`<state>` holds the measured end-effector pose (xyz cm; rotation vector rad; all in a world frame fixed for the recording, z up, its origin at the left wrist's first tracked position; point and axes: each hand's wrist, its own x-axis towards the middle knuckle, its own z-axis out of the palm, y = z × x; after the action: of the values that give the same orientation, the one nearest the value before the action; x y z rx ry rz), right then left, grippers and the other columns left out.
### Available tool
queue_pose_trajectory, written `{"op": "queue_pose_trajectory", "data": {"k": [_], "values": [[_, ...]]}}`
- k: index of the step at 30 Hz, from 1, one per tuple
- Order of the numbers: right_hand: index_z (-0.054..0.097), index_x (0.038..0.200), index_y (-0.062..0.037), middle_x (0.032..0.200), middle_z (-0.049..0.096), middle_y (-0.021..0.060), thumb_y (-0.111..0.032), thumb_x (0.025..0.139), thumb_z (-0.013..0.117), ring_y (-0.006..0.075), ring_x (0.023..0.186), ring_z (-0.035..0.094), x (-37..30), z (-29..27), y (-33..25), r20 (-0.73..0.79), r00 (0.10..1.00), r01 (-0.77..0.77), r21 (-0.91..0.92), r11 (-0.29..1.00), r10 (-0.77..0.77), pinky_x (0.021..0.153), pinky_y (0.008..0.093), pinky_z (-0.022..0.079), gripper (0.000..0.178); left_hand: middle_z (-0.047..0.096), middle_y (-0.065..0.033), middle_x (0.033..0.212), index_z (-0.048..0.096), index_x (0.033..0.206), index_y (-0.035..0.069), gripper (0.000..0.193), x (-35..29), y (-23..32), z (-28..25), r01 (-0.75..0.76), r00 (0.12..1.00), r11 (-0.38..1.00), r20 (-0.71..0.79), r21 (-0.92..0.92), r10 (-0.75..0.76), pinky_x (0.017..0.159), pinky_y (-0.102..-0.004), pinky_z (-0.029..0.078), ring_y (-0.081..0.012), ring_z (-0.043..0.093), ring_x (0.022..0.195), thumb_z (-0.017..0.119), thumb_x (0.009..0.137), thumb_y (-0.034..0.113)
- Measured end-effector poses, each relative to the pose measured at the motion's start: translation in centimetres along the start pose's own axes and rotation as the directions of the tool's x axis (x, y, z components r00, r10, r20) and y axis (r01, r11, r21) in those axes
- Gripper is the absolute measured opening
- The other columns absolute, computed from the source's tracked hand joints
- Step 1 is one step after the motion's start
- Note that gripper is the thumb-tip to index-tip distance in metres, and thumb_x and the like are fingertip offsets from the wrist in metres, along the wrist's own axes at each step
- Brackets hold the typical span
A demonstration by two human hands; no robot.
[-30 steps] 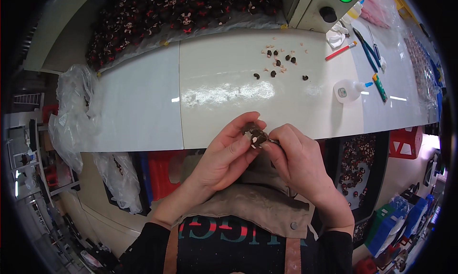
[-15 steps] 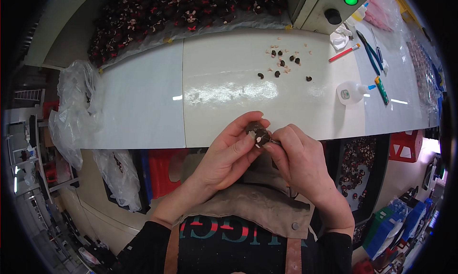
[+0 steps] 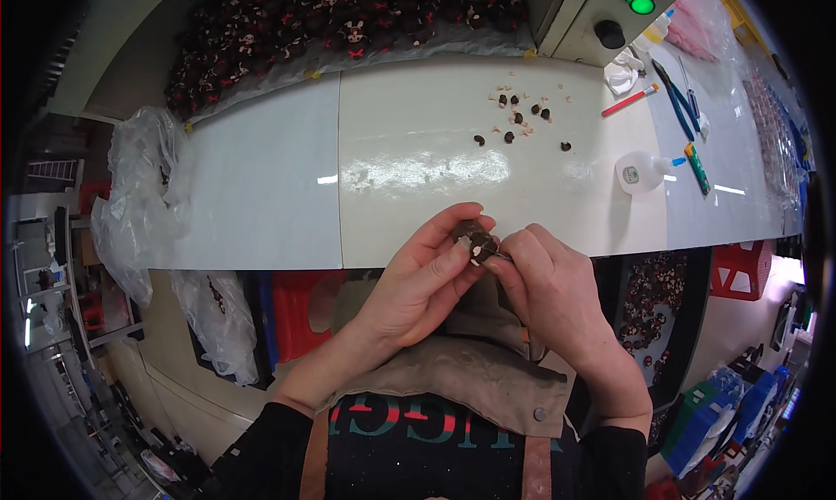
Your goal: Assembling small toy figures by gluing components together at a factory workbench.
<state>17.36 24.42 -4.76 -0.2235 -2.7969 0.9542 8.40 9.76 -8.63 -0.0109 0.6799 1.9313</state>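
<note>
A small dark brown figurine (image 3: 470, 236) with a pale patch sits between the thumb and fingers of my left hand (image 3: 425, 278), just past the table's near edge. My right hand (image 3: 549, 282) pinches a thin metal tool (image 3: 499, 255), its tip against the figurine's right side. Most of that tool is hidden by my fingers, so its exact kind does not show. Farther off on the white table (image 3: 409, 230) lie several small dark brown pieces (image 3: 509, 138) and scattered tiny pale pink bits (image 3: 525, 132).
A white glue bottle (image 3: 638, 172) with a blue tip stands at right, near a green cutter (image 3: 697, 169), a red pen (image 3: 630, 100) and pliers (image 3: 677, 99). Many dark figurines (image 3: 348, 30) fill the back. Clear plastic bags (image 3: 139, 195) hang at left; a dark tray (image 3: 649, 326) holds figurines below right.
The figurine has turned slightly in my left fingers, and my right hand has shifted a little with the tool still at it. The view has moved very slightly.
</note>
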Motion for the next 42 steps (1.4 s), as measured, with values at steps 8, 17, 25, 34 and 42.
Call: {"op": "queue_pose_trajectory", "data": {"k": [8,17,25,34,42], "values": [[0.052,0.085,-0.0054,0.073,0.052,0.0093,-0.014,0.084,0.061,0.0288,0.059,0.055,0.1,0.3,0.4,-0.023,0.998,0.063,-0.006,0.998,-0.063,0.050,0.0360,0.044,0.013,0.048,-0.0084,0.126,0.040,0.131,0.008,0.040,0.0,0.1,0.2,-0.005,1.000,1.000,-0.009,-0.001,0.004,0.097,-0.0307,0.042,-0.0176,0.050,0.113,0.052,0.092,0.009],[0.051,0.086,-0.0043,0.074,0.053,0.0103,-0.014,0.086,0.059,0.0305,0.062,0.056,0.0,0.9,0.8,-0.064,0.997,0.044,0.063,0.997,-0.040,0.053,0.0366,0.045,0.012,0.048,-0.0083,0.125,0.040,0.131,0.008,0.040,0.1,0.1,0.2,-0.001,1.000,1.000,-0.008,-0.003,0.001,0.097,-0.0305,0.042,-0.0178,0.051,0.113,0.051,0.092,0.009],[0.051,0.086,-0.0044,0.074,0.052,0.0104,-0.014,0.086,0.058,0.0307,0.062,0.056,0.1,0.9,0.9,-0.043,0.998,0.040,0.045,0.998,-0.038,0.052,0.0372,0.044,0.012,0.048,-0.0082,0.125,0.040,0.130,0.008,0.039,0.1,0.1,0.3,-0.012,1.000,1.000,-0.011,0.000,0.012,0.098,-0.0307,0.042,-0.0176,0.050,0.114,0.051,0.093,0.008],[0.050,0.086,-0.0046,0.074,0.052,0.0104,-0.015,0.086,0.058,0.0312,0.061,0.055,0.0,1.2,1.0,-0.075,0.996,0.046,0.063,0.997,-0.041,0.052,0.0375,0.044,0.013,0.048,-0.0081,0.125,0.040,0.130,0.008,0.039,0.1,0.0,0.4,-0.016,1.000,0.999,-0.007,0.028,0.017,0.097,-0.0301,0.042,-0.0173,0.050,0.114,0.050,0.093,0.008],[0.051,0.086,-0.0048,0.073,0.051,0.0101,-0.015,0.086,0.059,0.0308,0.060,0.055,0.1,0.9,0.9,-0.068,0.994,0.083,0.002,0.997,-0.082,0.050,0.0372,0.044,0.014,0.048,-0.0081,0.125,0.040,0.131,0.008,0.039,0.0,0.1,0.6,-0.003,0.999,0.999,-0.039,0.044,0.004,0.098,-0.0302,0.042,-0.0171,0.050,0.114,0.050,0.093,0.009]]}}
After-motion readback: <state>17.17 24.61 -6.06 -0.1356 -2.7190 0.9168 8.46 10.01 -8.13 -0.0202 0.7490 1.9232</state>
